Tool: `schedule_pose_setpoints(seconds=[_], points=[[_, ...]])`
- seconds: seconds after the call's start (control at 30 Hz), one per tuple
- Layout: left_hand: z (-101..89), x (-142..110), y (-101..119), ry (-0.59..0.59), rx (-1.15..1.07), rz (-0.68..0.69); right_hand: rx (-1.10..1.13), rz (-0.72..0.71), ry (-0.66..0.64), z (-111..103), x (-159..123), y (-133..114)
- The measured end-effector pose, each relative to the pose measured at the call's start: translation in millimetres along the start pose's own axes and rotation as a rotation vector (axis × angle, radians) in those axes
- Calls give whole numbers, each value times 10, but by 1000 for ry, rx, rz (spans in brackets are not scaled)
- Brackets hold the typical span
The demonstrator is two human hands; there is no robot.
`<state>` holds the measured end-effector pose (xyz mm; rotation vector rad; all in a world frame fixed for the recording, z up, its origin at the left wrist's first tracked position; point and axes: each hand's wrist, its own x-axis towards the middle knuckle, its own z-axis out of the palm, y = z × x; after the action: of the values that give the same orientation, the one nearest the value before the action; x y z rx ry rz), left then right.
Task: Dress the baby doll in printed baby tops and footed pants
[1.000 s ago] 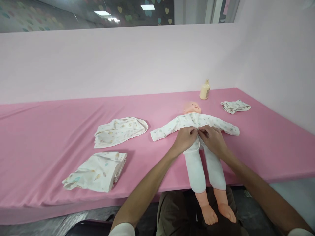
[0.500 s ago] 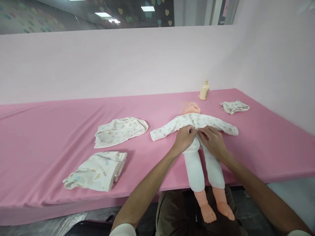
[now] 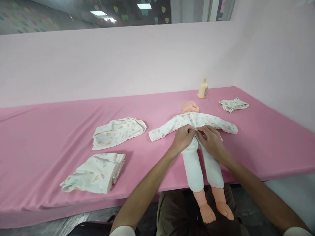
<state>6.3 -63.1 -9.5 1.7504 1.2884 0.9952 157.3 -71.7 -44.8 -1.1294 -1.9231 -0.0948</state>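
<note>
Hands (image 3: 182, 139) (image 3: 211, 141) barely shifted, perhaps, doll (image 3: 193, 172) overhanging edge (image 3: 169, 188)

No text, brand, number or sign can be read. The pump bottle (image 3: 203, 90) bears small dark marks on its side, too small to make out. The printed cloths and the doll's patterned top (image 3: 172, 124) show only little coloured motifs, with no legible lettering among them.
</note>
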Motion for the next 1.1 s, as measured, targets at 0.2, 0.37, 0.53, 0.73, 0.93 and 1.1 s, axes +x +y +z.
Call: schedule_pose_setpoints(seconds=[0.2, 0.37, 0.53, 0.73, 0.93, 1.1], points=[[-5, -16, -1, -16, 2, -2, 97, 158, -57, -22, -27, -27], [15, -15, 26, 36, 29, -9, 172, 135, -83, -45, -31, -49], [63, 2, -6, 98, 145, 17, 171, 25, -137, -62, -52, -58], [15, -95, -26, 195, 311, 63, 31, 35, -115, -198, -213, -20], [51, -521, -31, 41, 677, 322, -216, -51, -220, -367, -401, -106], [159, -644, -93, 120, 983, 448, -303, -116, -208, -342, -321, -168]])
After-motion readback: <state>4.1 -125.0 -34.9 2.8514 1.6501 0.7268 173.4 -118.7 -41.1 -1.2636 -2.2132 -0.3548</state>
